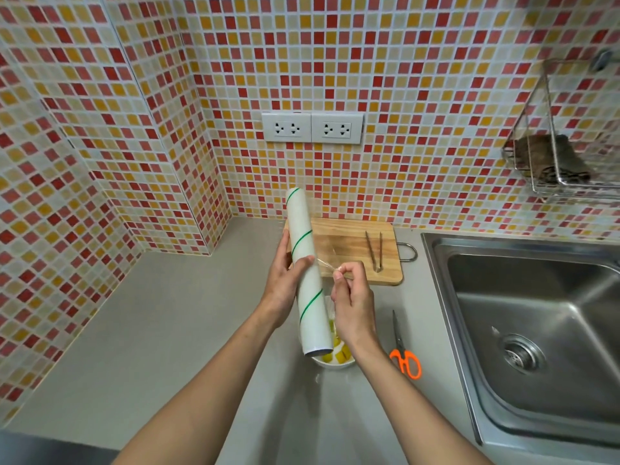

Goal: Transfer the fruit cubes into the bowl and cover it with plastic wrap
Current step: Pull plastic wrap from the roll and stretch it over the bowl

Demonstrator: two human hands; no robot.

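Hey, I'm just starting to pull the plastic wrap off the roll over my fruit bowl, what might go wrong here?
The film is bunched into a thin strand between the right hand fingers, so it may cling to itself or tear instead of spreading flat. The roll, gripped by the left hand, hangs right over the bowl; its end could dip into the fruit cubes.

Plastic wrap roll held over the bowl of fruit

I held the long white plastic-wrap roll with thin green spiral stripes [307,273] tilted steeply above the small white round bowl [330,363] on the grey counter, yellow fruit cubes [341,354] inside it. A bunched strand of clear film [327,266] stretched from the roll's middle toward the right.
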